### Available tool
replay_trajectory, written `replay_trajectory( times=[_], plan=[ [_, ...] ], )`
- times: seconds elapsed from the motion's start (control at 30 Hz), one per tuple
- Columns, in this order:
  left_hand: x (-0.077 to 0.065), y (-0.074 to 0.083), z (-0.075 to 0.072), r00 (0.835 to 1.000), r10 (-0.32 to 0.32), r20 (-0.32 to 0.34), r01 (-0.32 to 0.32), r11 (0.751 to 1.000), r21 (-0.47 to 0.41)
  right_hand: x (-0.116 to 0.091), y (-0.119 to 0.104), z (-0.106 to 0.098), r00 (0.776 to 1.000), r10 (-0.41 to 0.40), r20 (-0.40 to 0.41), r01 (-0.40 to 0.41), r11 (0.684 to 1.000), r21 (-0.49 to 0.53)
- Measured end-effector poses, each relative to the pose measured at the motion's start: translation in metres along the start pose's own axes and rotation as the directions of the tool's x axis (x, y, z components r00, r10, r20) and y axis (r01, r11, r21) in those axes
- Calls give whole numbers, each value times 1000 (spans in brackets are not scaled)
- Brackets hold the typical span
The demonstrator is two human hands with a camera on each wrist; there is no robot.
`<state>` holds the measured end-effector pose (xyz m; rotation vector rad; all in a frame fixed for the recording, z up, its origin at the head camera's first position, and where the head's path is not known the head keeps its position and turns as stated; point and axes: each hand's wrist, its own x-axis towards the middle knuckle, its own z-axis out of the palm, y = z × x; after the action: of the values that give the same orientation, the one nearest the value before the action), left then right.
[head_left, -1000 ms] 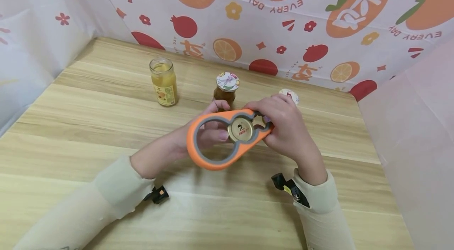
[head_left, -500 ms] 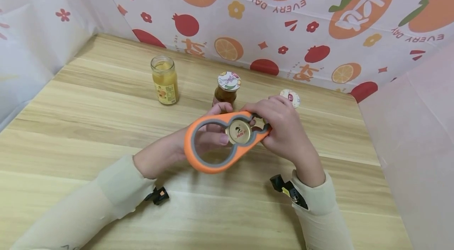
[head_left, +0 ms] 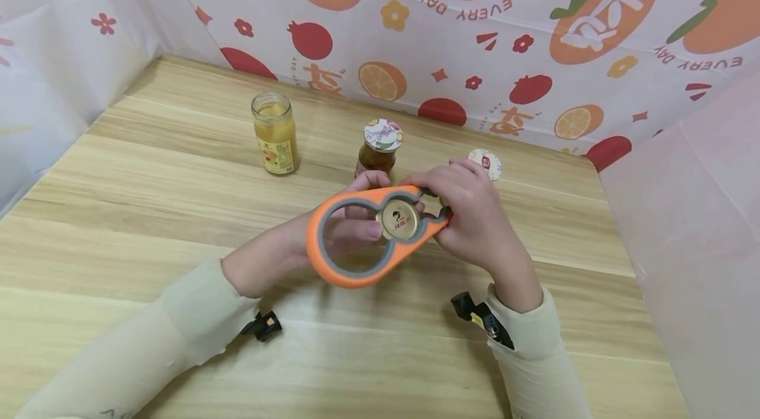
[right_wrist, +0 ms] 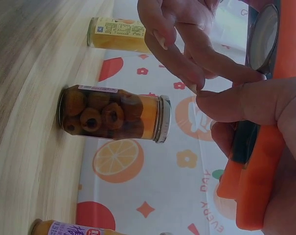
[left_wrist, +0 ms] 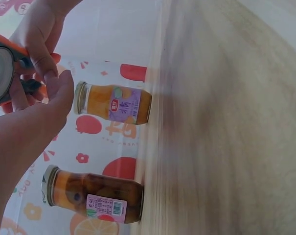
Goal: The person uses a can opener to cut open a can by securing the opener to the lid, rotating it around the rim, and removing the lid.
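Observation:
An orange jar opener (head_left: 315, 242) with grey lining is held above the table, its ring pointing left. A gold jar lid (head_left: 400, 220) sits in its middle notch; its pale underside (right_wrist: 263, 39) shows in the right wrist view. My right hand (head_left: 469, 211) grips the opener around its handles. Reaching in from the left, my left hand (head_left: 299, 241) pinches the lid's edge, thumb through the ring from above and a finger from below. An uncapped glass jar of yellow fruit (head_left: 277, 142) stands at the back left.
Behind my hands stands a capped jar of dark round fruit (head_left: 377, 156). Farther right, a capped jar with a purple label (left_wrist: 123, 104) is mostly covered by my right hand in the head view. A fruit-print curtain (head_left: 439, 43) bounds the table's back.
The opener, the lid and both hands have drifted slightly left in the head view. The grip of both hands looks the same.

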<state>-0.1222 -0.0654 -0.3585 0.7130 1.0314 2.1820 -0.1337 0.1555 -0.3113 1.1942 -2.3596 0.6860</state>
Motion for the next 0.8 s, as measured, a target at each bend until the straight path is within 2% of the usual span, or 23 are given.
replay_trajectory(
  times=[0.17,0.43,0.63,0.8],
  plan=[
    [0,0,-3,999,-23,-49,26,997,79,0,0,0,1000,0,-10,0,1000,-4],
    [1,2,-11,999,-11,-44,18,984,179,0,1,-2,999,23,-36,-24,1000,-17],
    [-2,8,-19,987,-58,-148,86,979,186,-1,3,-6,999,27,-47,-27,1000,-9],
    [-3,13,-23,974,-46,-220,102,962,253,-1,6,-8,998,38,-53,-37,999,18]
  ],
)
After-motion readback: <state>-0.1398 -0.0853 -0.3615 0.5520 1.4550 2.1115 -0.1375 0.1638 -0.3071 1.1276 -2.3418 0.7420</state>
